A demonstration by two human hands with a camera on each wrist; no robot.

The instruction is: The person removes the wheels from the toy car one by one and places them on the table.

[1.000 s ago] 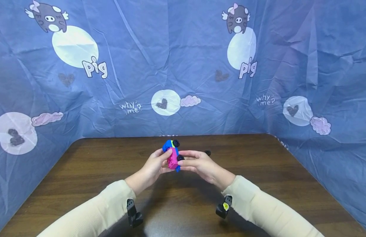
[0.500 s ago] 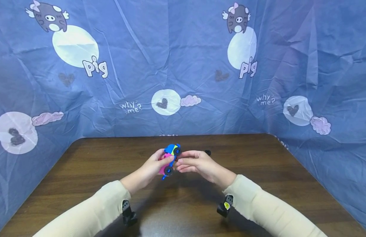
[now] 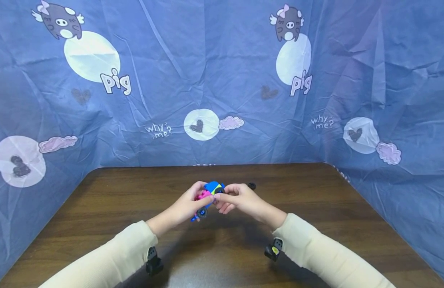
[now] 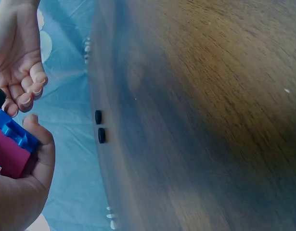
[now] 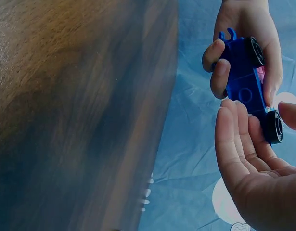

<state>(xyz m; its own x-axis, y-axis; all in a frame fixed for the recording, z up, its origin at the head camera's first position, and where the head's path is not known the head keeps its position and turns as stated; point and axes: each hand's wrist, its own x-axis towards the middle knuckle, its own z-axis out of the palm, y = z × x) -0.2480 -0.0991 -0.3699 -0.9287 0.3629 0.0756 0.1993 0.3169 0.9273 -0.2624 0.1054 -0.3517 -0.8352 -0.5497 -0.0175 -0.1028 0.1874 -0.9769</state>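
Observation:
A small toy car, blue and pink with black wheels, is held above the table by my left hand (image 3: 186, 204); in the right wrist view its blue underside (image 5: 244, 79) faces the camera, with a hook at one end. The left fingers and thumb grip its sides. My right hand (image 3: 243, 200) is at the car's front end, thumb and forefinger at the black front wheel (image 5: 274, 127), the other fingers loosely bent beneath. The left wrist view shows the car's blue part (image 4: 15, 131) and pink side (image 4: 9, 153) within the left hand.
Two black wheels (image 4: 98, 117) (image 4: 101, 135) lie near the wooden table's far edge in the left wrist view; the head view shows a black wheel (image 3: 251, 186) beyond the right hand. A blue printed cloth (image 3: 222, 80) hangs behind the table (image 3: 297, 180).
The car has tilted and turned in my left hand, its front now pointing towards the right hand. My right fingers moved off the rear wheel and came to the front wheel.

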